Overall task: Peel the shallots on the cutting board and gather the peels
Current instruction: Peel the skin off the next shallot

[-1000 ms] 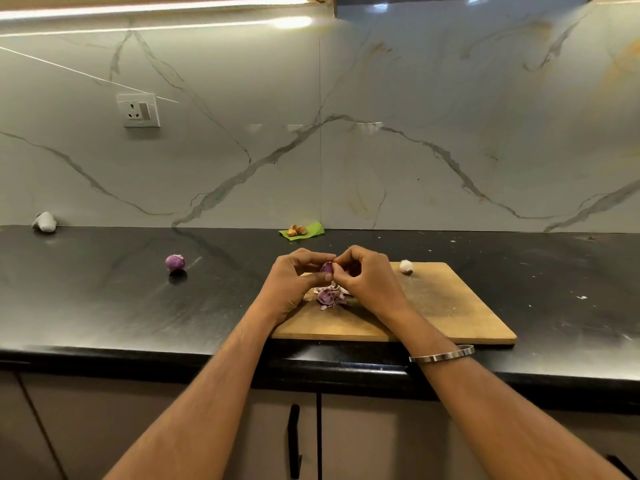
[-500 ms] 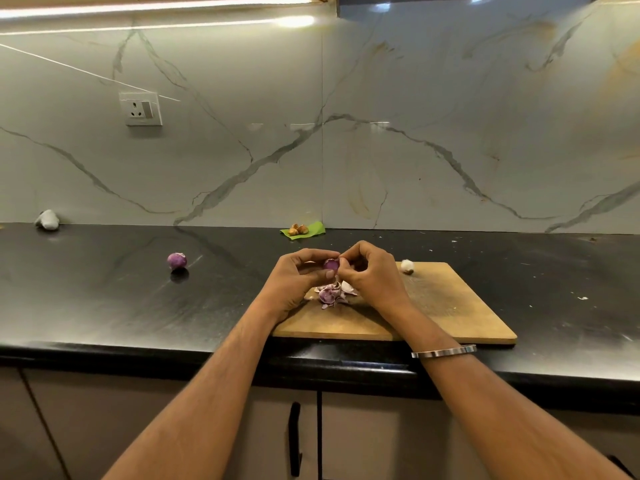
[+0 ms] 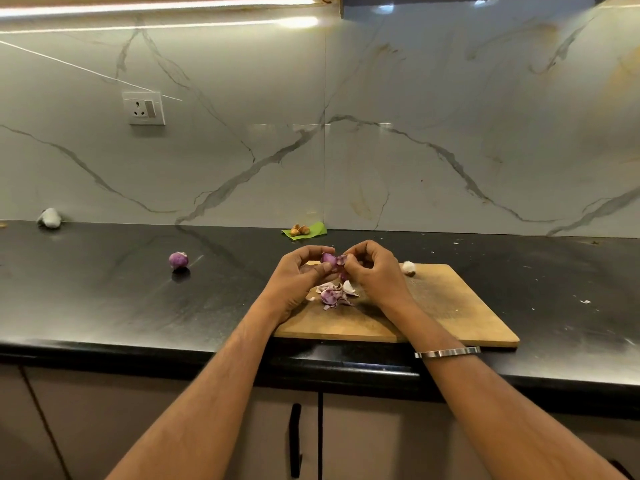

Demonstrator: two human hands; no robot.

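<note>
Holding the shallot (image 3: 328,259) above the cutting board's (image 3: 450,306) far left corner, my left hand (image 3: 298,275) grips it w/ curled fingers; long axis hard to read, prob. pointing up-right. Right hand (image 3: 375,268) pinches a loose peel (image 3: 342,260) on its right side. Peels pile (image 3: 334,294) lies on the board under both hands. A white clove (image 3: 408,267) sits at the board's far edge. Second shallot (image 3: 178,260) sits on the worktop (image 3: 104,299), well left. Green leaf (image 3: 306,232) at the back edge carries brown bits.

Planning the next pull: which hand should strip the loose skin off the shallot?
Right. The right hand already pinches the lifted peel, while the left hand holds the shallot steady.
</note>
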